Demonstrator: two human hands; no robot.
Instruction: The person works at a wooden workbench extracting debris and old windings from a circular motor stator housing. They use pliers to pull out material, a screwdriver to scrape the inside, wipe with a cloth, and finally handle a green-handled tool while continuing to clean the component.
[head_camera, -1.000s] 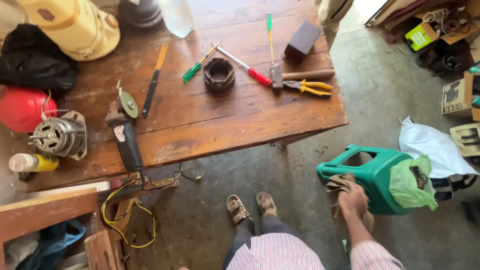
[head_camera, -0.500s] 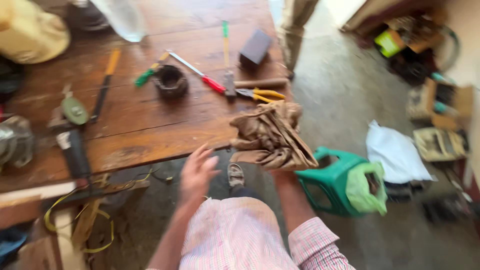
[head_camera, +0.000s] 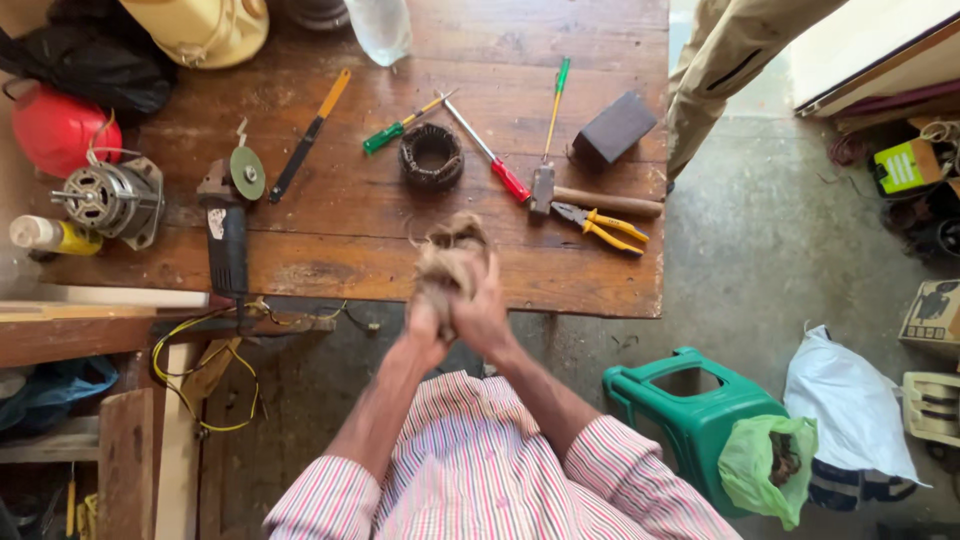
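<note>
Right below the camera, a striped pink-and-white shirt fills the bottom of the view, both sleeves reaching forward. The left hand (head_camera: 425, 318) and right hand (head_camera: 485, 312) are pressed together, both closed around a brown work glove (head_camera: 452, 262) — a crumpled, tan bundle held up between them, just in front of the near edge of the wooden table (head_camera: 330, 268). The hands are blurred, so the exact finger placement cannot be told.

To the right, on the concrete floor, stands a green plastic stool (head_camera: 690, 415) with a green plastic bag (head_camera: 765, 470) hanging off its corner, and a white sack (head_camera: 850, 405) just beyond it.

On the table, nearest the glove, lie yellow-handled pliers (head_camera: 600, 225) and a hammer (head_camera: 590, 198) with a wooden handle, touching or nearly so. Left of them sits a dark round coil winding (head_camera: 431, 157), flanked by a red-handled screwdriver (head_camera: 490, 155) and a green-handled screwdriver (head_camera: 400, 125). A thinner green-tipped screwdriver (head_camera: 555, 100) lies by a dark block (head_camera: 615, 128). Further left — an angle grinder (head_camera: 228, 215) with its disc up, a file with an orange handle (head_camera: 310, 135), and an electric motor (head_camera: 105, 198) at the table's edge beside a red round container (head_camera: 55, 130).

At the far right corner, another person's trouser leg (head_camera: 720, 70) stands by the table.
</note>
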